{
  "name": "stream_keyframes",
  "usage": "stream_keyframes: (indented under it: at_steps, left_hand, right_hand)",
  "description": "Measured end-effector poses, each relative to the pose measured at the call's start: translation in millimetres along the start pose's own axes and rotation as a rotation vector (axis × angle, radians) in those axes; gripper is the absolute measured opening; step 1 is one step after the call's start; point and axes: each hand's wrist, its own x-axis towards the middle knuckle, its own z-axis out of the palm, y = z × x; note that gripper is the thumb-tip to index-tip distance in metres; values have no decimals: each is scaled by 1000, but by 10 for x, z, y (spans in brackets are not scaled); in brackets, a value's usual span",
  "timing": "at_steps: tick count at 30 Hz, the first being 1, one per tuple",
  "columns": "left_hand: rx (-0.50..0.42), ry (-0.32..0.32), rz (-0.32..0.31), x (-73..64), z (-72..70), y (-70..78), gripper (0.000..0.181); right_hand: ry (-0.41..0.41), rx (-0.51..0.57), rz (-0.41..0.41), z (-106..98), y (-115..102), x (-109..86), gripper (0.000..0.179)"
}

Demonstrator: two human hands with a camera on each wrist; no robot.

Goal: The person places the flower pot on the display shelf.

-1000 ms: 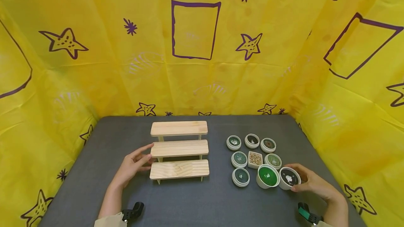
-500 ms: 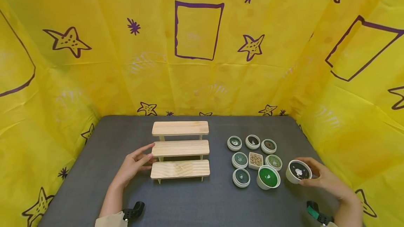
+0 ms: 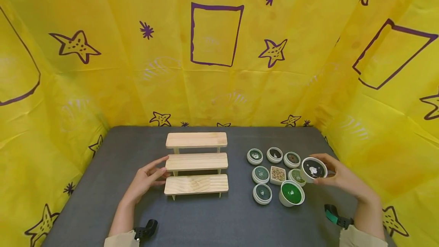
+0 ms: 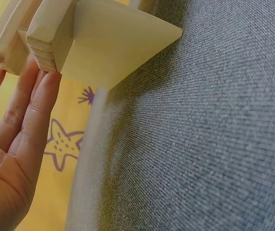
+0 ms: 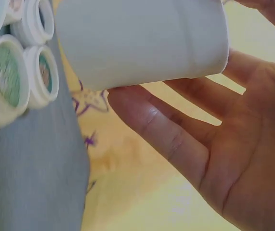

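**Dark-filled cup (image 3: pixel 313 168) in your right hand (image 3: pixel 337 172), left hand (image 3: pixel 145 180) at the wooden stand (image 3: pixel 196 161)**

You are, as I read it, at the carrying step: the dark-filled cup looks lifted off the table (image 3: pixel 205 222), its mouth facing up. Your right hand pinches it from the right side — thumb on the near wall, fingers on the far one. In the head view it partly covers the light-green tub (image 3: pixel 296 177), and it lies to the right and far of the green-filled cup (image 3: pixel 290 192). Whether it touches either, I cannot tell. The square tub (image 3: pixel 277 174) of pale bits is just left of the light-green tub.

Your left hand's fingers reach out, slightly spread, their tips against the left ends of the stand's boards; they do not close round it.

The next move, I judge, calls for a level cup and enough height to pass its neighbours — a low base could knock them. Hold that side pinch firm, and rest the left fingers lightly so the stand does not slide.
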Motion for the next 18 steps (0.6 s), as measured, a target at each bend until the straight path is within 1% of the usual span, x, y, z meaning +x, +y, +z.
stream_keyframes:
  at_steps: [3, 7, 14, 18]
  left_hand:
    - [2, 1, -6, 0, 6, 7, 54]
    - [0, 3, -3, -6, 4, -1, 54]
    - [-13, -4, 11, -2, 0, -24, 53]
    - [-16, -5, 12, 2, -2, -20, 54]
  right_hand:
    - [-5, -12, -28, 26, -69, 133, 60]
    - [-15, -37, -31, 62, -150, 329, 59]
    - [-72, -22, -40, 164, -268, 631, 61]
    - [-89, -26, -57, 237, -352, 775, 64]
